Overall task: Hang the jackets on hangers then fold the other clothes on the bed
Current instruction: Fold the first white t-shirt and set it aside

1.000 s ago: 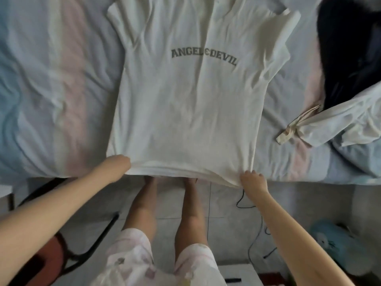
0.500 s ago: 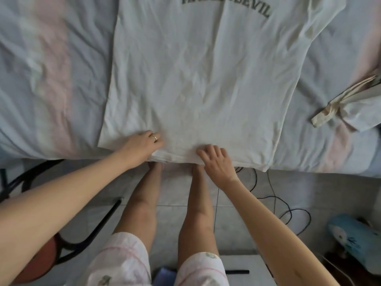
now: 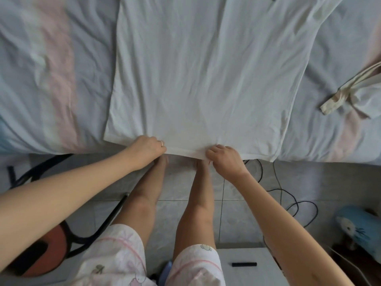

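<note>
Floor level: black cable [image 3: 299,204] looped on tiles, right of the legs. At bed edge, left hand [image 3: 147,148] and right hand [image 3: 224,159] close together, fingers curled, each gripping the near hem of the white T-shirt [image 3: 202,79]. Shirt spread flat on the striped bed sheet [image 3: 51,69], hem at the mattress edge. Crumpled white garment [image 3: 360,91] far right, apart from the shirt.

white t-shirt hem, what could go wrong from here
The left hand and right hand grip the hem close together, so outer corners of the white t-shirt may sag and crease when lifted. The hem sits at the bed edge; a tug could slide it off.
</note>
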